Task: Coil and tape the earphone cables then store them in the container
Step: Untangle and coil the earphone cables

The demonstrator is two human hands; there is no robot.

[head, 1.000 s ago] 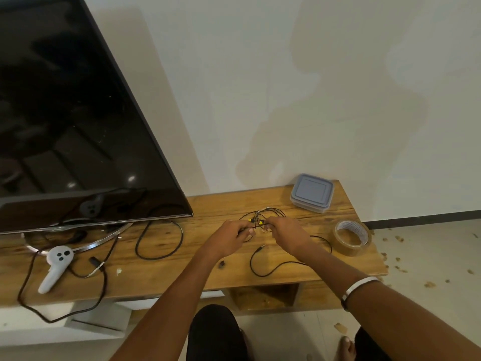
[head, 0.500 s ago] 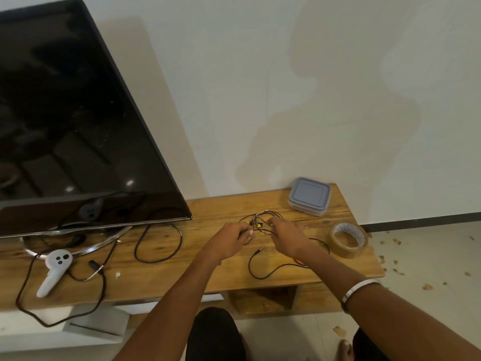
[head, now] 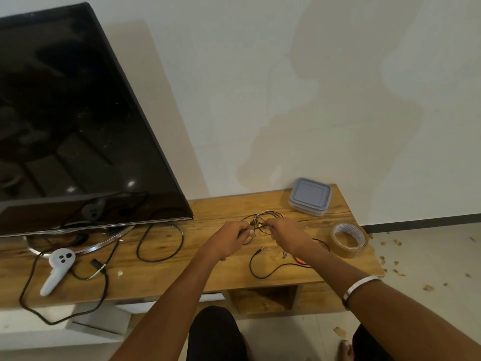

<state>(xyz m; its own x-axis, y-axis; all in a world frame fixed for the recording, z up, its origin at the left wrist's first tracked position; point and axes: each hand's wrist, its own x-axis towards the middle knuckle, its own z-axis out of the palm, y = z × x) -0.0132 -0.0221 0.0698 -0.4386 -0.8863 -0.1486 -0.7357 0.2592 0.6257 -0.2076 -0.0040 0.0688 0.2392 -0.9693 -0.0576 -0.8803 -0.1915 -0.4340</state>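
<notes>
A thin black earphone cable (head: 263, 217) with yellow bits is bunched in loops over the wooden table (head: 208, 272). My left hand (head: 229, 237) pinches the loops from the left. From the right, my right hand (head: 289, 234) pinches the same bundle. A loose tail of the cable (head: 260, 269) with its plug trails on the table below my hands. The grey lidded container (head: 309, 196) sits closed at the back right. A roll of brown tape (head: 348, 239) lies to the right of my right hand.
A large dark TV (head: 73, 126) on a ring stand fills the left. A white controller (head: 57, 269) and other black cables (head: 158, 243) lie on the left half of the table. The table's right edge is just beyond the tape, with debris on the floor.
Both hands stay together on the cable bundle with only small finger shifts. The view has tilted slightly.
</notes>
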